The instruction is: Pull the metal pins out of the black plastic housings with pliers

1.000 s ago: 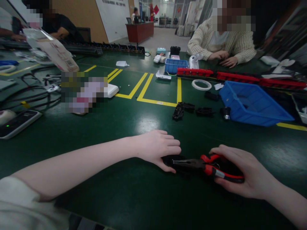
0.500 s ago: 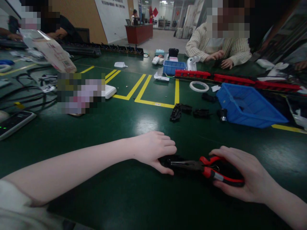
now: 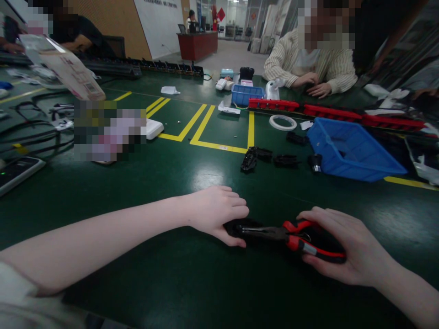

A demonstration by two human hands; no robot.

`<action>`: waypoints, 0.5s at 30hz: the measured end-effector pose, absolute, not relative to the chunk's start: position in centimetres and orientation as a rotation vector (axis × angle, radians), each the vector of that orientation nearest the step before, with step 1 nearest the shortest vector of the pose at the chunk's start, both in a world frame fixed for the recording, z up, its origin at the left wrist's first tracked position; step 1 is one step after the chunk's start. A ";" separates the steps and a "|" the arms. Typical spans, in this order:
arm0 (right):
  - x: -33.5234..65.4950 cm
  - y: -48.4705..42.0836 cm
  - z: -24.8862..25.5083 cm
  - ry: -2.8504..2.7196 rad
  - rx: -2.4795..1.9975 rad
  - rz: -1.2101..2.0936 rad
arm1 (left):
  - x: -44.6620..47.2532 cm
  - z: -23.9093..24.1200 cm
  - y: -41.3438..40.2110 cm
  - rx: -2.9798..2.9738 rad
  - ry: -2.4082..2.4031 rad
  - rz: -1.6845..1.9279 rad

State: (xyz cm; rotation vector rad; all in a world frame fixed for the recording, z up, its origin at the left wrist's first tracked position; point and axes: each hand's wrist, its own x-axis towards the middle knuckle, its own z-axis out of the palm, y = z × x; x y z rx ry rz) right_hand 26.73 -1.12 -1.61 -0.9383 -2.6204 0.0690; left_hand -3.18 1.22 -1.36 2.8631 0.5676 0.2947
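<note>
One left hand [image 3: 219, 211] clamps thumb and fingers on one small black piece [image 3: 234, 227] toward the front edge of the glossy green worktop [image 3: 171, 278]; one pair of tapered metal pliers [image 3: 267, 233] meets it, red-black handles [image 3: 310, 249] wrapped by the right hand [image 3: 356, 246], fingers curled.

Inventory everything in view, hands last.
table: one, green, beneath
pliers: one, red and black, front right
held part: one, black, at pliers' tip
loose parts: several, black, mid-table
bins: two, blue, right and far centre
strips: three, red, far right
tape roll: one, white, mid-right
lines: several, yellow, on table
cables: several, black, left
clutter: uncounted, mixed, left and back
people: several, mixed clothing, background
left hand: one, bare, around held part
right hand: one, bare, on pliers
</note>
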 end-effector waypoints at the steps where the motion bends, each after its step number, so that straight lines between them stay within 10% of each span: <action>1: 26.8 -1.1 -1.7 -2.620 -0.940 0.073 | -3.1 -1.3 1.1 2.850 0.589 0.275; 15: 26.5 -1.3 -1.9 -2.641 -0.933 0.096 | -2.9 -1.4 0.5 2.844 0.715 0.250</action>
